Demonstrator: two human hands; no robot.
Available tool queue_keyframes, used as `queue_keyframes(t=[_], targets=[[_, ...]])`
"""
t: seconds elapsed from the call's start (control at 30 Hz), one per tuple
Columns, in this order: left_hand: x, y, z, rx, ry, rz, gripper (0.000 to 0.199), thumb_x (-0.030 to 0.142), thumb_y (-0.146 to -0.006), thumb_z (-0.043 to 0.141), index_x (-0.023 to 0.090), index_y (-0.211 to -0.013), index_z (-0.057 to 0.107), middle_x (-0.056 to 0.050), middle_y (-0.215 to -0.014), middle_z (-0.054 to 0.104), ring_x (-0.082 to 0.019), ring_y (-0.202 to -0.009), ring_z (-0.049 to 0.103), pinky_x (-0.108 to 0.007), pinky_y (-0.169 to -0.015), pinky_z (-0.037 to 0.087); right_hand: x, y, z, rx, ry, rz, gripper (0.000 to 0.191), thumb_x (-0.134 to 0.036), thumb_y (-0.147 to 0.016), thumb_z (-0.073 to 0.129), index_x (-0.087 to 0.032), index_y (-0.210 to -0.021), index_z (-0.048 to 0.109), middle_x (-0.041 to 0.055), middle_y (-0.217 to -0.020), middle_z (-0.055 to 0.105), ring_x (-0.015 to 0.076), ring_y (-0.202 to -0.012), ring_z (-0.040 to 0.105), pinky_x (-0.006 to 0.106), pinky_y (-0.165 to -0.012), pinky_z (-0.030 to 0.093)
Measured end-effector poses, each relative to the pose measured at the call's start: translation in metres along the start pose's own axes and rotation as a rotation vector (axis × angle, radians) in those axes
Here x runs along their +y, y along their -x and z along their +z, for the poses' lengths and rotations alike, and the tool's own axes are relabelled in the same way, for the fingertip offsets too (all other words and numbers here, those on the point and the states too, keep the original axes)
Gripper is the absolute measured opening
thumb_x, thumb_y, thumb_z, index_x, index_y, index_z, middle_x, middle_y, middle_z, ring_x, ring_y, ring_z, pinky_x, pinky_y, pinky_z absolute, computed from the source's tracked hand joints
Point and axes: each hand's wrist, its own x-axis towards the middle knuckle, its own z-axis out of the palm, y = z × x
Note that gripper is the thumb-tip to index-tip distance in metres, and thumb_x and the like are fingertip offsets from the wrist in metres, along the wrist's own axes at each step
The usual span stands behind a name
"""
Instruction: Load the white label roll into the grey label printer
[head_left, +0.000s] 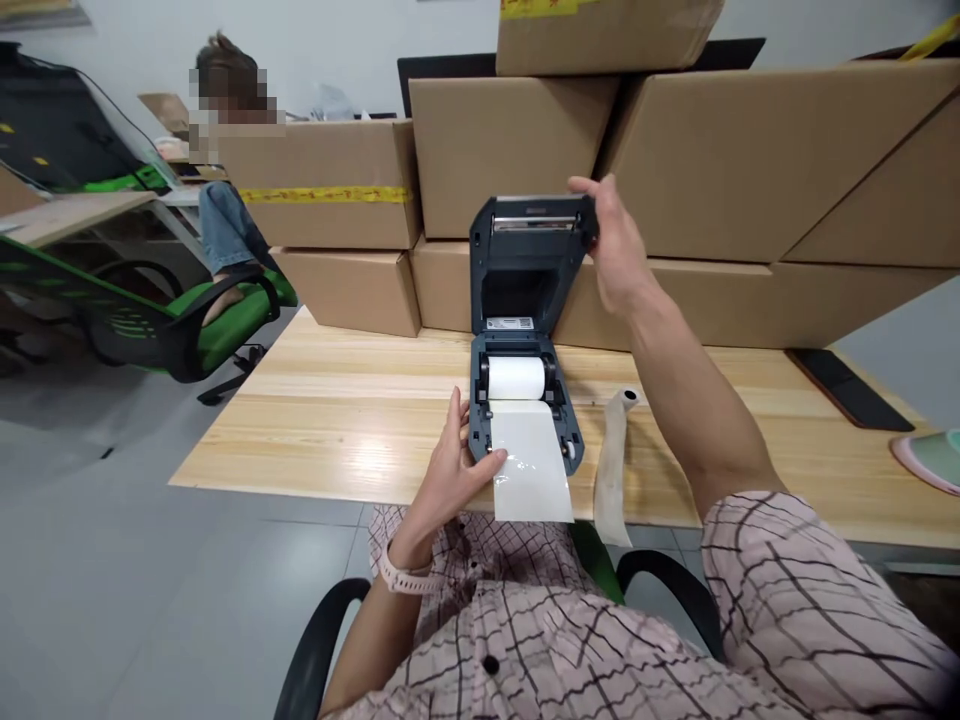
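Faces brown cardboard boxes (517, 130) stacked in rows just behind the label printer (514, 340), hemming it in at the back and hiding most of the dark panels (450, 67) beyond. Has, just right of the printer, a curled pale strip (611, 470) with a black-centred coil at its far end and its tail drooping over the table's front edge, near the right forearm. Farther right, sees a flat black object (851, 388) and a pale green item (934, 460), only partly in view. Has the printer open near the front edge, with a white paper roll (516, 378) inside and a white sheet (529, 465) running out past the edge. Grips the raised lid (517, 290) at its right corner with the right hand (619, 250), fingers closed around it. Rests the left hand (454, 465) along the base's left side, thumb spread onto the sheet; cannot tell any firm pinch there. Sits at a pale wooden table (322, 420) above a grey tiled floor (187, 600), with another person (225, 230) at left on a green chair (240, 315), before a white wall (135, 50)
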Motion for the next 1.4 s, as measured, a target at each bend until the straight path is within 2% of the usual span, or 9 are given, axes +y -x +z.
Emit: queue_keyframes(t=[0.13, 0.27, 0.4, 0.7, 1.07, 1.17, 1.23, 1.3, 1.4], targets=[[-0.001, 0.006, -0.007, 0.087, 0.093, 0.052, 0.104, 0.053, -0.092, 0.067, 0.031, -0.168, 0.000, -0.015, -0.172, 0.022, -0.037, -0.156, 0.030, -0.054, -0.122, 0.036, -0.049, 0.084, -0.010, 0.116, -0.058, 0.035, 0.059, -0.060, -0.109, 0.019, -0.029, -0.140, 0.059, 0.0036, -0.142, 0.063, 0.0300, -0.139, 0.055, 0.054, -0.119, 0.042], [0.003, -0.001, -0.009, 0.191, 0.166, 0.182, 0.087, 0.062, -0.097, 0.055, 0.035, -0.167, 0.010, -0.011, -0.173, 0.024, -0.034, -0.160, 0.023, -0.053, -0.127, 0.028, -0.072, 0.177, -0.005, -0.110, 0.047, -0.137, 0.052, -0.053, -0.109, 0.024, -0.031, -0.142, 0.058, 0.0064, -0.144, 0.064, 0.0296, -0.141, 0.054, 0.058, -0.118, 0.042], [0.008, -0.017, 0.002, 0.168, 0.188, 0.127, 0.099, 0.065, -0.090, 0.064, 0.031, -0.167, 0.012, -0.012, -0.175, 0.020, -0.034, -0.162, 0.017, -0.052, -0.130, 0.019, -0.069, 0.221, 0.006, -0.214, 0.159, -0.180, 0.051, -0.046, -0.110, 0.033, -0.031, -0.157, 0.041, 0.0097, -0.157, 0.053, 0.0291, -0.151, 0.042, 0.059, -0.122, 0.037], [0.003, -0.015, 0.007, 0.068, 0.274, 0.081, 0.104, 0.054, -0.087, 0.074, 0.030, -0.167, 0.012, -0.014, -0.174, 0.022, -0.033, -0.159, 0.028, -0.049, -0.128, 0.027, -0.062, 0.237, 0.024, -0.166, 0.221, -0.155, 0.060, -0.051, -0.108, 0.037, -0.032, -0.165, 0.026, 0.0084, -0.154, 0.055, 0.0298, -0.149, 0.043, 0.057, -0.120, 0.039], [-0.015, -0.012, 0.020, 0.212, 0.215, 0.278, 0.072, 0.052, -0.091, 0.070, 0.027, -0.153, 0.043, -0.012, -0.162, 0.044, -0.031, -0.149, 0.043, -0.044, -0.122, 0.038, -0.068, 0.232, 0.026, -0.167, 0.315, -0.166, 0.063, -0.053, -0.107, 0.037, -0.031, -0.165, 0.025, 0.0116, -0.147, 0.057, 0.0318, -0.140, 0.047, 0.057, -0.117, 0.039], [-0.020, 0.017, 0.023, 0.429, 0.123, 0.248, 0.048, 0.044, -0.092, 0.071, 0.026, -0.134, 0.058, -0.010, -0.135, 0.063, -0.022, -0.119, 0.063, -0.034, -0.098, 0.053, -0.071, 0.231, 0.027, -0.172, 0.332, -0.162, 0.061, -0.055, -0.107, 0.035, -0.029, -0.162, 0.031, 0.0128, -0.145, 0.056, 0.0318, -0.139, 0.047, 0.056, -0.116, 0.039], [-0.022, 0.039, 0.026, 0.541, 0.086, 0.206, 0.021, 0.041, -0.094, 0.067, 0.020, -0.097, 0.066, -0.003, -0.091, 0.068, -0.015, -0.080, 0.063, -0.027, -0.073, 0.052, -0.075, 0.230, 0.026, -0.177, 0.356, -0.159, 0.059, -0.057, -0.107, 0.033, -0.026, -0.156, 0.039, 0.0140, -0.144, 0.057, 0.0319, -0.138, 0.047, 0.055, -0.115, 0.040], [-0.021, 0.054, 0.028, 0.354, 0.063, 0.056, 0.036, 0.045, -0.093, 0.065, 0.017, -0.071, 0.061, 0.001, -0.066, 0.058, -0.012, -0.062, 0.052, -0.024, -0.060, 0.042, -0.079, 0.226, 0.023, -0.181, 0.399, -0.163, 0.058, -0.060, -0.106, 0.032, -0.024, -0.149, 0.048, 0.0148, -0.142, 0.058, 0.0317, -0.135, 0.049, 0.054, -0.115, 0.039], [-0.014, 0.056, 0.030, -0.021, 0.162, -0.169, 0.047, 0.056, -0.086, 0.070, 0.015, -0.063, 0.060, 0.003, -0.058, 0.049, -0.009, -0.054, 0.042, -0.023, -0.052, 0.033, -0.082, 0.218, 0.018, -0.210, 0.480, -0.169, 0.057, -0.063, -0.105, 0.031, -0.023, -0.138, 0.057, 0.0139, -0.139, 0.062, 0.0307, -0.132, 0.052, 0.056, -0.118, 0.033]])
